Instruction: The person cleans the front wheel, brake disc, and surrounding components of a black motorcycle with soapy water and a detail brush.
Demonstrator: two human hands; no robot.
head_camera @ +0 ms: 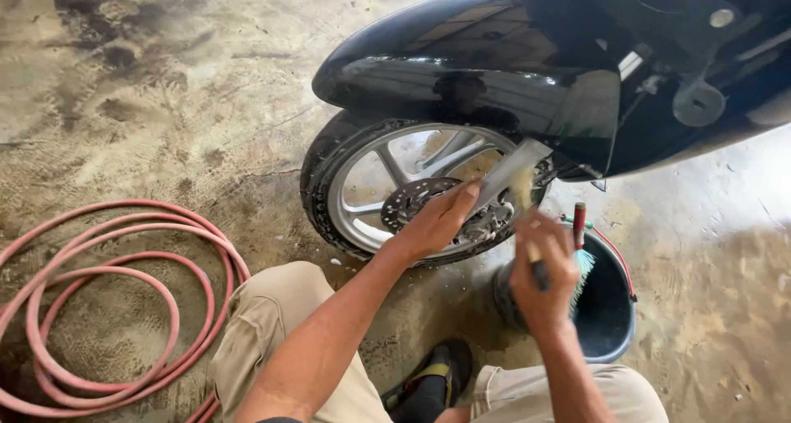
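Note:
I crouch beside a black scooter's front wheel (362, 194), which has silver spokes and a brake disc (409, 200). My left hand (438, 223) rests flat against the hub next to the disc, holding nothing. My right hand (545, 279) grips the dark handle of a brush (522, 194), whose blurred pale bristles touch the silver fork leg (504, 173) under the glossy black fender (461, 69).
A black bucket (610, 312) with a red rim stands right of my right hand, holding a second brush (581, 250) with a red handle and teal bristles. A pink hose (107, 299) lies coiled on the wet concrete floor at left. My knees and sandal fill the bottom.

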